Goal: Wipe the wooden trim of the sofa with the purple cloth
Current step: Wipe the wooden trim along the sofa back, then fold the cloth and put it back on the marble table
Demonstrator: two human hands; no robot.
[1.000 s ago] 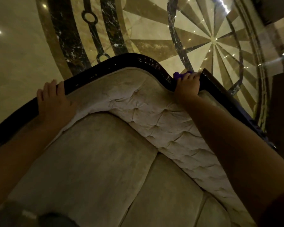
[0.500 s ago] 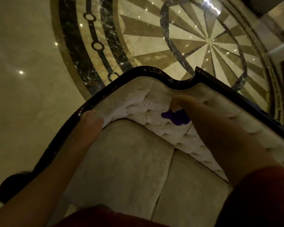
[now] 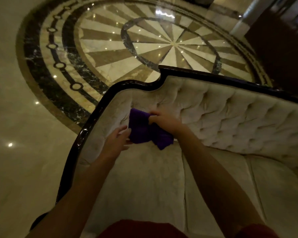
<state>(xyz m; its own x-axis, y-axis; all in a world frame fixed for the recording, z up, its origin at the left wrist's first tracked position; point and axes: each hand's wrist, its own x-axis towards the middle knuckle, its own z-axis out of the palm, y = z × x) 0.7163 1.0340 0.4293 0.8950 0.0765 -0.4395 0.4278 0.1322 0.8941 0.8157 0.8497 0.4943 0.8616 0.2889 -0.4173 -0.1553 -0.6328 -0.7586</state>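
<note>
Above sofa seat point(image 3: 144, 177): purple cloth point(image 3: 141, 129) between left hand point(image 3: 118, 140), right hand point(image 3: 163, 120).

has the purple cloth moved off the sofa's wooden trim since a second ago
Yes. The purple cloth has come off the dark wooden trim and now sits lower, in front of the tufted backrest, held between both hands.

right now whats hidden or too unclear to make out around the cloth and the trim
- Head view: the middle of the purple cloth is covered by the right hand, so its fold is unclear.
- The left hand touches the cloth's edge; whether its grip is closed cannot be told.
- The wooden trim runs behind the left forearm lower down.
- The trim is too dark to judge dust or wiped areas.
</note>
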